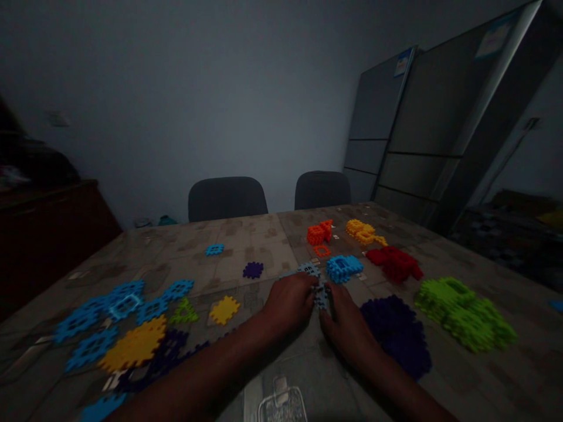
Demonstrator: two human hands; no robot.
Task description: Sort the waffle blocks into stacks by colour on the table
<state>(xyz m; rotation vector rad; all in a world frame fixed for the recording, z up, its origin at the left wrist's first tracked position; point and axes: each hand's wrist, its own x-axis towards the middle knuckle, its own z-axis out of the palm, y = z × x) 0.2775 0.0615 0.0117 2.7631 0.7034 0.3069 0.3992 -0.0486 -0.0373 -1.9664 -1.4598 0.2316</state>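
Note:
My left hand and my right hand meet at the middle of the table, fingers closed on a small grey-blue cluster of interlocking toothed tiles. Just beyond it lies a stack of light blue tiles. A dark purple pile sits right of my right hand. A single yellow tile and a green triangular piece lie left of my left hand. The room is dim.
Sorted piles lie at the right: orange, yellow, red, green. Loose blue tiles, a yellow pile and a purple tile lie at the left. Two chairs and a refrigerator stand behind.

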